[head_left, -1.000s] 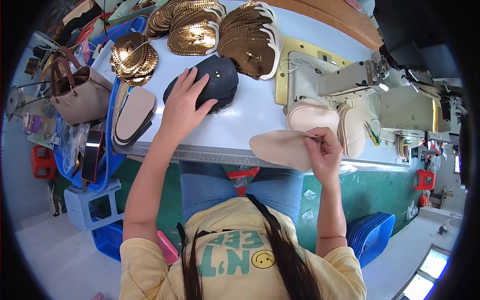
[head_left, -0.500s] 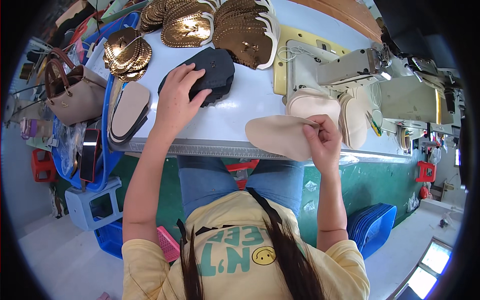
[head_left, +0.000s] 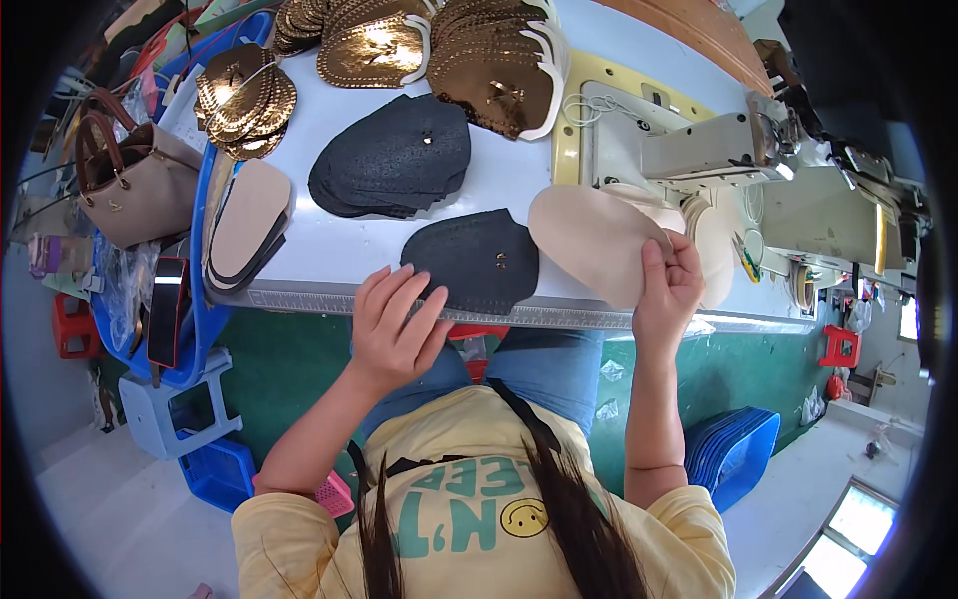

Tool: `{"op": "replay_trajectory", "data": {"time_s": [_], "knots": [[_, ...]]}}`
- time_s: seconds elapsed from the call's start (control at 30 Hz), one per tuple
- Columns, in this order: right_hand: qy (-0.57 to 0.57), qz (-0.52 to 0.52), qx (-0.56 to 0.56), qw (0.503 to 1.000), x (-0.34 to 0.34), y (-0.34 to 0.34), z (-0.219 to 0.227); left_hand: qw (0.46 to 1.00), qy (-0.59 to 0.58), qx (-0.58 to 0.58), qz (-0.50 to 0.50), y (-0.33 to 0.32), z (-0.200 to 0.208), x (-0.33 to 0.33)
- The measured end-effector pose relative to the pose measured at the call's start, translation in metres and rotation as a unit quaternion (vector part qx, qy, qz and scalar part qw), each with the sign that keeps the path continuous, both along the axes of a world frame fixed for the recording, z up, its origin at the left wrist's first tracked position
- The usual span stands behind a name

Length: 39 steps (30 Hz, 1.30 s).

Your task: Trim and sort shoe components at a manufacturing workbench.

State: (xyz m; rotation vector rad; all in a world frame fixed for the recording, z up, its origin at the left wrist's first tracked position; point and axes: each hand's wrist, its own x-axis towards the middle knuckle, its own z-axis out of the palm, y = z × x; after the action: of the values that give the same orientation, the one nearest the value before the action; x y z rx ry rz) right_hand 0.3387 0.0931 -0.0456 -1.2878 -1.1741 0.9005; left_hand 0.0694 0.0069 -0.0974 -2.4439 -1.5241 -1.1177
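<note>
A black shoe-upper piece [head_left: 477,262], with stitch holes along its edge and two small slits, lies at the front of the white table. My left hand [head_left: 391,324] rests its spread fingertips on the lower left edge of that piece. My right hand [head_left: 667,285] pinches a beige oval lining piece [head_left: 594,238] between thumb and fingers, tilted just above the table, right of the black piece. Behind them is a stack of similar black pieces [head_left: 389,155]. More beige pieces [head_left: 711,250] are stacked beyond my right hand, partly hidden by it.
A sewing machine [head_left: 709,155] stands at the right, with small yellow-green snips [head_left: 748,258] nearby. Shiny bronze pieces [head_left: 494,90] are piled at the back. Beige and black cut pieces [head_left: 249,220] lie at left, beside a blue tray [head_left: 205,339]. A metal ruler [head_left: 339,301] edges the table.
My left hand has come off the black stack toward the table's front edge, where a single black piece now lies. My right hand has lifted the beige piece slightly up and to the right.
</note>
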Motion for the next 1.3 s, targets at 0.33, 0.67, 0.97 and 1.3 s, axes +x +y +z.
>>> {"op": "replay_trajectory", "data": {"time_s": [0.33, 0.67, 0.97, 1.3], "knots": [[0.031, 0.194, -0.176, 0.965, -0.060, -0.004, -0.014, 0.999, -0.022, 0.020, 0.041, -0.008, -0.017, -0.002], [-0.003, 0.210, -0.197, 0.957, -0.068, 0.004, -0.012, 0.994, -0.077, 0.040, 0.061, -0.008, -0.023, -0.001], [0.018, 0.188, -0.168, 0.968, -0.069, 0.009, -0.015, 0.997, -0.028, 0.022, 0.076, -0.008, -0.022, 0.001], [-0.158, 0.157, -0.089, 0.971, -0.067, 0.007, -0.020, 0.988, 0.140, -0.047, 0.052, -0.003, 0.002, 0.006]]}}
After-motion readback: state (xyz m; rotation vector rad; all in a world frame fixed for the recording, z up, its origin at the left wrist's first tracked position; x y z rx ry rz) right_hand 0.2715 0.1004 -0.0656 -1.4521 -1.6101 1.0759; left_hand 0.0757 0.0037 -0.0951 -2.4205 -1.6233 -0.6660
